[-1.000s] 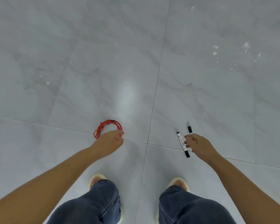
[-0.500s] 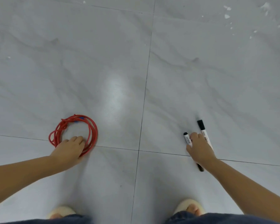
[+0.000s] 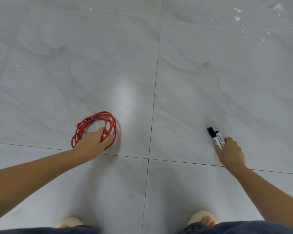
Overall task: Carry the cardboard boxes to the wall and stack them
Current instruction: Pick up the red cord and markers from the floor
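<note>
While seen from above, floor (image 3: 210, 81): glossy grey marbled tiles, dark grout.
Left hand (image 3: 93, 142): fingers curled round red cord coil (image 3: 98, 122).
Right hand (image 3: 231, 153): fingers gripping two markers (image 3: 216, 138).

Large pale grey marble-veined floor tiles (image 3: 210, 92) with thin dark grout lines (image 3: 155, 92), a soft light glare (image 3: 125, 97), white flecks (image 3: 238, 18) far right.

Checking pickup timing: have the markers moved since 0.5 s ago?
Yes. One marker's end crossed the horizontal grout line toward the person then; now both markers sit bundled in the right hand, wholly beyond that line.
</note>
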